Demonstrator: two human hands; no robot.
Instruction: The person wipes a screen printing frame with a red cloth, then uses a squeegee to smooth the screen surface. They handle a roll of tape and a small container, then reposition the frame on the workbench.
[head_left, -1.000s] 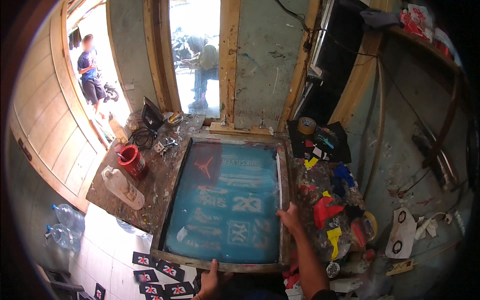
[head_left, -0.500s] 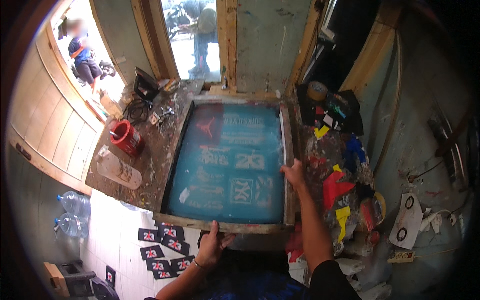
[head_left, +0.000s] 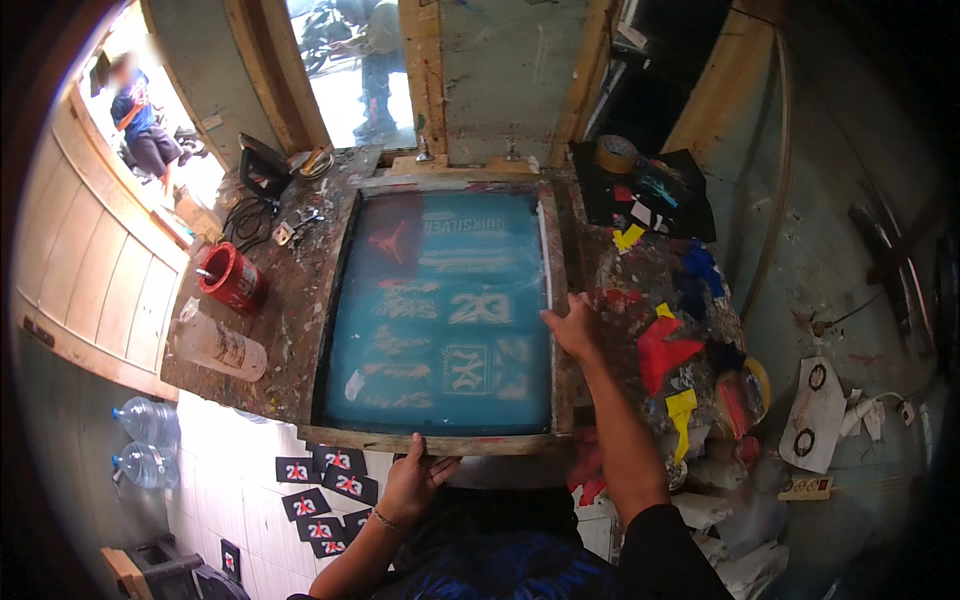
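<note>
A wooden-framed printing screen point(head_left: 460, 440) with a teal mesh and pale stencilled designs lies on the stained workbench point(head_left: 292, 370). My left hand point(head_left: 415, 480) holds the frame's near edge, thumb up against it and fingers curled beneath. My right hand point(head_left: 568, 325) grips the right side rail about halfway along. To the screen's left stand a red pot point(head_left: 232, 280) with a tool in it and a white plastic bottle point(head_left: 220, 345). To its right are red point(head_left: 660, 360) and yellow ink-coloured scraps and a roll of brown tape point(head_left: 615, 153).
Black printed cloth pieces point(head_left: 325, 510) lie on the tiled floor point(head_left: 210, 480) beside water jugs point(head_left: 148, 440). A black stool point(head_left: 180, 570) stands lower left. A person point(head_left: 143, 120) is in the open doorway; another shows outside the glass. A power strip point(head_left: 805, 488) is at lower right.
The view has tilted down, so bench and screen sit higher in the picture and more of my arms shows. Both hands remain on the frame.
</note>
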